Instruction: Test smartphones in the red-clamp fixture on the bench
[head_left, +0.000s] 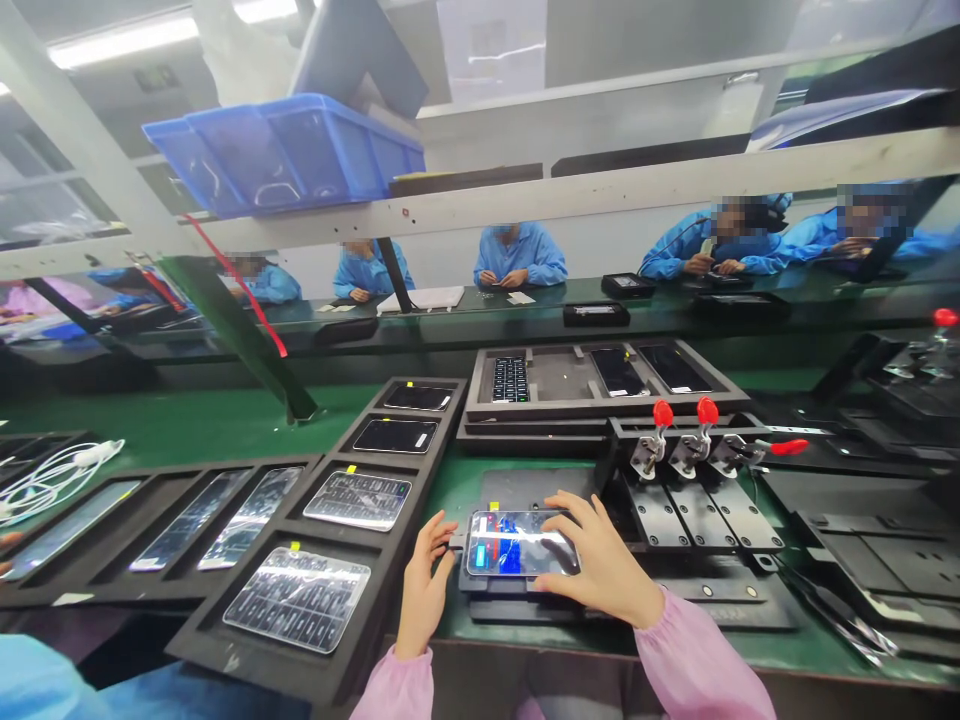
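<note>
A phone [517, 545] with a lit screen lies flat on a black fixture [525, 600] at the near edge of the green bench. My left hand [424, 585] has its fingers curled against the phone's left end. My right hand [600, 560] lies over the phone's right end, fingers bent onto its edge and screen. Both hands grip the phone between them. Just behind stands a black jig with red-handled toggle clamps [701, 440].
A long black tray [337, 540] with several phones runs along my left; another tray [150, 530] lies further left. A black tray [592, 385] with phones sits behind the jig. White cable [52, 475] coils at far left. People in blue coats work across the far bench.
</note>
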